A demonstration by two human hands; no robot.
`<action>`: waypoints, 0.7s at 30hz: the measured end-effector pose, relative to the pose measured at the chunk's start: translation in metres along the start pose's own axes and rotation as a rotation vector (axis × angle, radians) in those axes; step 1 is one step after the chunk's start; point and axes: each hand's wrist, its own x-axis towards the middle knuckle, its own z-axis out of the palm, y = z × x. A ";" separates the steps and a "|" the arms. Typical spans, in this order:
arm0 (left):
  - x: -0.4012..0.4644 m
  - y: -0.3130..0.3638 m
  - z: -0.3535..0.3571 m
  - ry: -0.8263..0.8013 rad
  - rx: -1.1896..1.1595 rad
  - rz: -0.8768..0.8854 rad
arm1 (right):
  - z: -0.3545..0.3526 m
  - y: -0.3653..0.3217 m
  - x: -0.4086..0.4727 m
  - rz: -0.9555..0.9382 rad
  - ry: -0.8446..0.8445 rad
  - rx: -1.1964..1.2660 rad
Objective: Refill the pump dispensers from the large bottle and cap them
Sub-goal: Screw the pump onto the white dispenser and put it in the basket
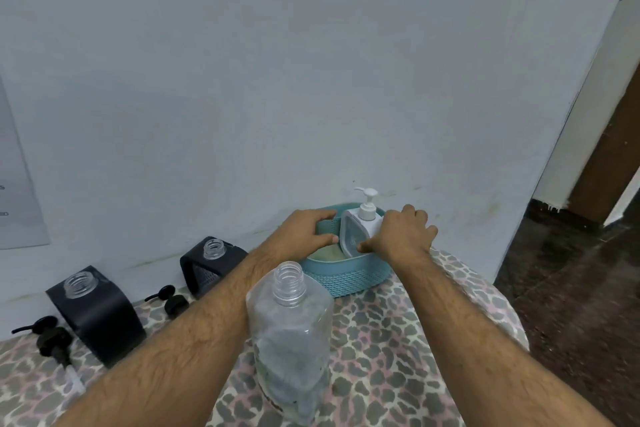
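Note:
A large clear bottle (291, 343) stands uncapped in the foreground, partly filled. Two black dispensers, one at the left (100, 315) and one by the wall (211, 265), stand with open necks. Their black pump heads (52, 340) (169, 300) lie on the cloth beside them. A white dispenser (360, 229) with its pump on stands tilted in a teal basket (346, 277). My left hand (304, 232) grips the basket's left rim, thumb inside. My right hand (401, 236) wraps the white dispenser's right side, thumb on its front.
A leopard-print cloth (398, 340) covers the round table, whose edge drops off on the right to a dark floor (571, 288). A pale wall stands right behind the basket. A paper sheet (17, 184) hangs on the wall at the left.

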 end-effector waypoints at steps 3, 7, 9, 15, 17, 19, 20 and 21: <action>-0.006 0.003 -0.003 0.050 -0.005 0.012 | 0.000 0.003 -0.004 -0.007 0.034 0.029; -0.019 0.010 -0.015 0.076 -0.044 0.001 | -0.006 0.005 -0.015 -0.070 0.202 0.099; -0.027 0.015 -0.023 0.089 -0.032 -0.004 | -0.013 0.002 -0.023 -0.117 0.298 0.123; -0.057 0.034 -0.052 0.147 0.090 0.036 | -0.040 -0.017 -0.054 -0.251 0.355 0.246; -0.072 0.040 -0.062 0.174 0.103 0.034 | -0.050 -0.024 -0.064 -0.299 0.300 0.265; -0.088 0.044 -0.072 0.193 0.126 0.028 | -0.058 -0.031 -0.076 -0.338 0.258 0.295; -0.095 0.046 -0.077 0.201 0.141 0.025 | -0.063 -0.034 -0.081 -0.352 0.247 0.315; -0.104 0.047 -0.082 0.211 0.155 0.023 | -0.068 -0.037 -0.088 -0.368 0.242 0.329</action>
